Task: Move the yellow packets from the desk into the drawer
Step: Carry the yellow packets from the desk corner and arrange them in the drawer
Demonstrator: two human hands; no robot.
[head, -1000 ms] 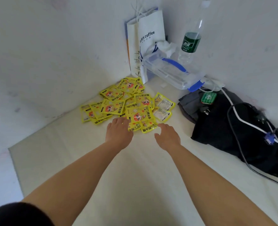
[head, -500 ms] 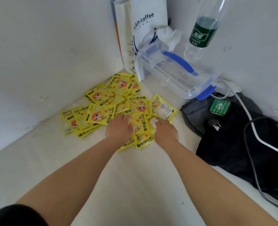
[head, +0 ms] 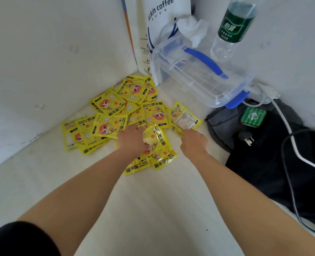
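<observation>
Now down on the yellow packets [head: 108, 106], no longer hovering: our left hand [head: 132, 140] pinches one, the grip of our right hand [head: 194, 142] we cannot tell; gathering begins.

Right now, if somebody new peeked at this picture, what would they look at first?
The heap of bright yellow plastic packets, spread in the corner of the pale desk, grabs the eye first. The left hand and right hand both touch its near side. Behind it stands a clear plastic box with a blue handle, and a black cloth lies to the right.
</observation>
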